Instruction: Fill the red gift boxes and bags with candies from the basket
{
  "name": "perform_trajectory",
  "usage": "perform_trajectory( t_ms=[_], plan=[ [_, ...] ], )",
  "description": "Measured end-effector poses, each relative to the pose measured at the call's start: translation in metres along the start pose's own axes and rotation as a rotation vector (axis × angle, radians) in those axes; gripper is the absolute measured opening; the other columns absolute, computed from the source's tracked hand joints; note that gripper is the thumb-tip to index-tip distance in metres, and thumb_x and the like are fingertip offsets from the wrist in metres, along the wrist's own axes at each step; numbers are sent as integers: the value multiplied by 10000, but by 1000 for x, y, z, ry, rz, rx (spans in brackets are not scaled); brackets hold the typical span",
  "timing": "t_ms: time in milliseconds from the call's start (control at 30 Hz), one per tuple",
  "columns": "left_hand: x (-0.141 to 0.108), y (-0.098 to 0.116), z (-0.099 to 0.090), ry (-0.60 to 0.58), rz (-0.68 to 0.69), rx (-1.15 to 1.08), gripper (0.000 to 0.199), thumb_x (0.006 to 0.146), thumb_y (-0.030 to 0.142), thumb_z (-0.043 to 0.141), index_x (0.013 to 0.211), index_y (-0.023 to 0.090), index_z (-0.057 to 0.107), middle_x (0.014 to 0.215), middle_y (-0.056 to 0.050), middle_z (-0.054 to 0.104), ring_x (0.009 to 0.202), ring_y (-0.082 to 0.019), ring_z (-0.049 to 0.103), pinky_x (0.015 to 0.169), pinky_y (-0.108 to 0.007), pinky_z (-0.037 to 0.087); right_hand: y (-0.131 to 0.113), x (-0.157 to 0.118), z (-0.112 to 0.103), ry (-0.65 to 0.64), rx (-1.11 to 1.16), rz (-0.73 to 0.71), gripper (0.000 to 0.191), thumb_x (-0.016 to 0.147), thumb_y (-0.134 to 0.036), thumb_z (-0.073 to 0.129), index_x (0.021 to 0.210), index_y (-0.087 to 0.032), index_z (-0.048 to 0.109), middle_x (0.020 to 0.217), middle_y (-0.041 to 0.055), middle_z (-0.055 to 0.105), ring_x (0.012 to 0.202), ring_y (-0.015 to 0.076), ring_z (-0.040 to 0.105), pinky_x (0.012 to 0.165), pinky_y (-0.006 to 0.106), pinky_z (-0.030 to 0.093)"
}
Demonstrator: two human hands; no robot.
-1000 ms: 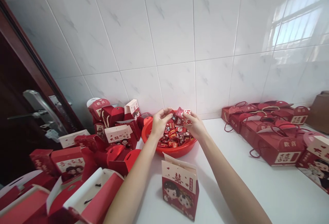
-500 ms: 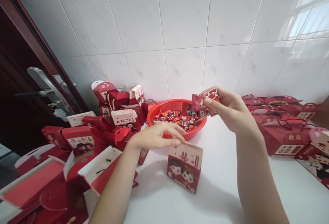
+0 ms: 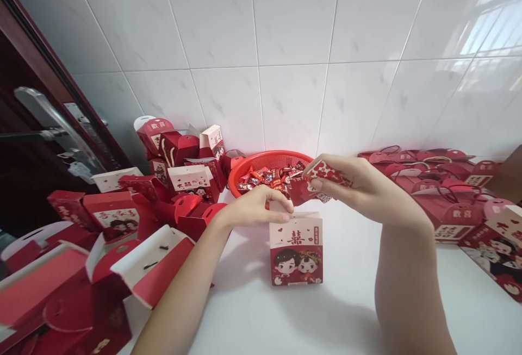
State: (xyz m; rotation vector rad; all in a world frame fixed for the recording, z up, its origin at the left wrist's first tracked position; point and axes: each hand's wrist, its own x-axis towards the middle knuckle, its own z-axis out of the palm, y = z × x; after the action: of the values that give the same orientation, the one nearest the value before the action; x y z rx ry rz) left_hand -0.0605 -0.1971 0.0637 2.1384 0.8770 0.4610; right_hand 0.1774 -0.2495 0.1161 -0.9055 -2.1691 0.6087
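Observation:
A red and cream paper candy box [image 3: 296, 257] stands upright on the white table [image 3: 244, 311], two cartoon figures on its front. At its upper left edge is my left hand [image 3: 263, 205], its thumb on the near side and the fingers curled over the top, gripping it. My right hand [image 3: 346, 181] is closed around several wrapped candies [image 3: 326, 173], red and red-and-white, just above and behind the box's top. Directly behind, a red plastic basket [image 3: 234, 175] holds a heap of wrapped candies [image 3: 273, 175], partly covered by my hands.
Many red gift boxes [image 3: 110, 211], several with raised flaps, crowd the left side. More red boxes [image 3: 452, 219] with cord handles line the right. A tiled wall [image 3: 293, 99] closes off the back, and a dark door with a metal handle [image 3: 44, 110] is at left.
My right hand has come down and left with the candies, closer to the box. The box has turned to face me squarely and stands straighter, my left hand still at its top.

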Motion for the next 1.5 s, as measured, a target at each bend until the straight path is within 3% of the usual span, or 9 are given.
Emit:
perform_trajectory(
  t_ms=[133, 233, 433, 567, 700, 833, 1067, 1233, 1500],
  plan=[
    [-7, 8, -3, -87, -119, 39, 454, 664, 406, 849, 1076, 240, 755, 1078, -21, 749, 958, -231, 685, 793, -291, 510, 0, -1, -1, -86, -57, -18, 175, 968, -276, 524, 827, -186, 577, 739, -1, 598, 648, 125, 504, 559, 257, 375],
    [-13, 12, -3, -72, -181, 67, 620, 615, 439, 875, 1181, 243, 717, 1194, -59, 719, 1024, -274, 683, 832, -321, 528, 0, 0, 2, -177, -74, -55, 156, 969, -226, 499, 830, -189, 560, 717, -18, 588, 605, 108, 466, 539, 253, 341],
    [-16, 9, -3, -56, -168, 114, 726, 586, 475, 886, 1247, 251, 685, 1297, -96, 675, 1221, -341, 601, 962, -379, 497, 3, 7, 12, -311, -78, -67, 204, 969, -204, 483, 765, -205, 468, 678, -32, 514, 582, 101, 417, 524, 258, 301],
    [-16, 11, -3, -42, -221, 148, 698, 574, 492, 888, 1195, 235, 698, 1260, -92, 688, 1159, -330, 625, 926, -370, 502, 5, 10, 15, -298, -56, -96, 234, 965, -189, 485, 745, -213, 409, 664, -50, 434, 578, 96, 381, 524, 259, 282],
    [-16, 16, -2, -82, -176, 109, 570, 610, 482, 868, 1107, 248, 717, 1152, -39, 717, 1062, -283, 654, 873, -337, 510, 5, 11, 16, -311, -28, -113, 266, 961, -188, 492, 728, -218, 368, 642, -60, 380, 564, 92, 333, 510, 251, 269],
    [-15, 17, -3, -59, -226, 129, 622, 583, 489, 879, 1123, 232, 707, 1180, -53, 701, 1056, -288, 647, 861, -336, 510, 5, 13, 19, -314, -35, -111, 287, 957, -186, 484, 709, -218, 343, 640, -56, 391, 564, 89, 331, 511, 246, 263],
    [-15, 15, -3, -90, -205, 147, 659, 598, 517, 867, 1180, 252, 705, 1190, -52, 694, 1036, -295, 651, 805, -321, 513, 4, 14, 21, -285, -73, -94, 274, 948, -171, 494, 702, -211, 381, 647, -43, 468, 565, 92, 351, 513, 254, 265],
    [-15, 14, -3, -82, -220, 159, 740, 587, 512, 874, 1253, 257, 678, 1267, -69, 676, 1088, -309, 647, 846, -332, 515, 6, 13, 21, -291, -123, -43, 258, 936, -155, 496, 697, -207, 411, 610, -49, 449, 534, 89, 336, 485, 258, 241],
    [-14, 14, -3, -68, -173, 127, 712, 588, 480, 882, 1238, 265, 685, 1261, -65, 681, 1133, -311, 627, 892, -338, 507, 8, 14, 20, -317, -149, -62, 219, 934, -133, 478, 730, -184, 536, 629, -36, 488, 557, 95, 378, 523, 253, 282]
  ],
)
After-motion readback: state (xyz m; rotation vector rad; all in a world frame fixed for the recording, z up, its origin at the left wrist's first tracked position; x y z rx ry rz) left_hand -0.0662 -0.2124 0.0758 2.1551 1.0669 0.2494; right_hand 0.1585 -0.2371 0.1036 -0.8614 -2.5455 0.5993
